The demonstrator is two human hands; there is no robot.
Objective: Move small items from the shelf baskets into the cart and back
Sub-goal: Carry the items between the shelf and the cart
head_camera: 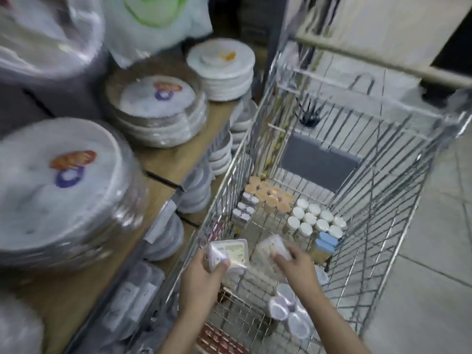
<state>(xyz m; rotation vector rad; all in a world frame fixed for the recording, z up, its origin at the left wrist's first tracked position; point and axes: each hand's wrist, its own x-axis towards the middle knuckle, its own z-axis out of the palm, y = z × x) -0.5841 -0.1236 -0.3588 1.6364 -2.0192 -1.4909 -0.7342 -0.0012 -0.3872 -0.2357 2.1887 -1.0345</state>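
I have both hands over the wire cart (pixel 398 154), near its six o'clock end. My left hand (pixel 201 277) grips a small clear tub (pixel 229 254) with a pale label, thumb curled over its near edge. My right hand (pixel 298 267) has its fingers curled onto a second clear pack (pixel 270 247) (too blurred to read), just beside the first. Deeper in the cart, toward twelve o'clock, stand orange-lidded jars (pixel 270 195) and white-lidded jars (pixel 316 221). At nine o'clock, wrapped plate stacks (pixel 61 190) sit on the wooden shelf (pixel 176 157).
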